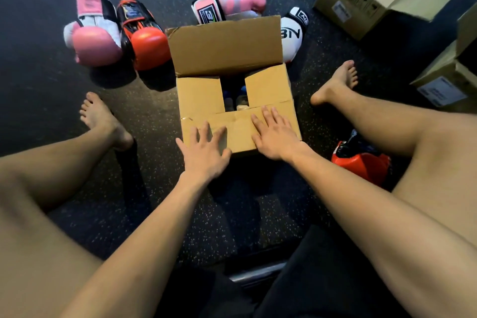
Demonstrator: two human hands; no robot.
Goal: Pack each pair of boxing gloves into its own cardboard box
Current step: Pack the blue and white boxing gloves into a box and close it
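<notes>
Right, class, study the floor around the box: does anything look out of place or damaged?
Yes. One orange glove lies left of the cardboard box, while a second orange glove, apparently its mate, sits apart beside the right thigh. The box's near left corner looks torn.

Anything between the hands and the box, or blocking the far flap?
Nothing visible. Left hand and right hand lie flat on the near flap of the box. The side flaps are folded in; the far flap stands upright, unobstructed.
</notes>
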